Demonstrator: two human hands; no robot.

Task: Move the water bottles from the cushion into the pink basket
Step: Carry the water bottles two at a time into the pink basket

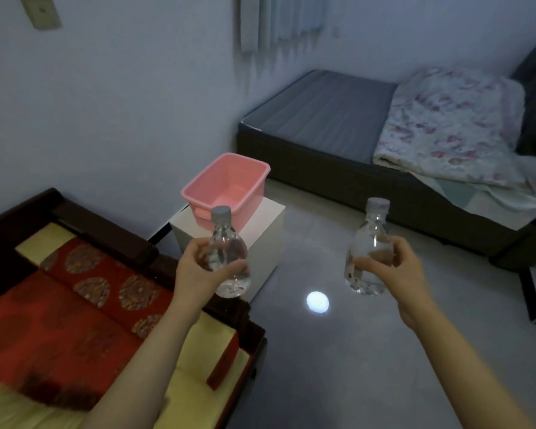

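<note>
We grasp 2 upright bottles: left hand (195, 267) fingers clenched on the left bottle (226, 255), right hand (396, 267) on the right bottle (367, 252); the pink basket (226, 188) sits at 12 o'clock.

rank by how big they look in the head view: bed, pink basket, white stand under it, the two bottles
1. bed
2. white stand
3. pink basket, close to the stand
4. left bottle and right bottle, alike and enlarged by nearness
</note>
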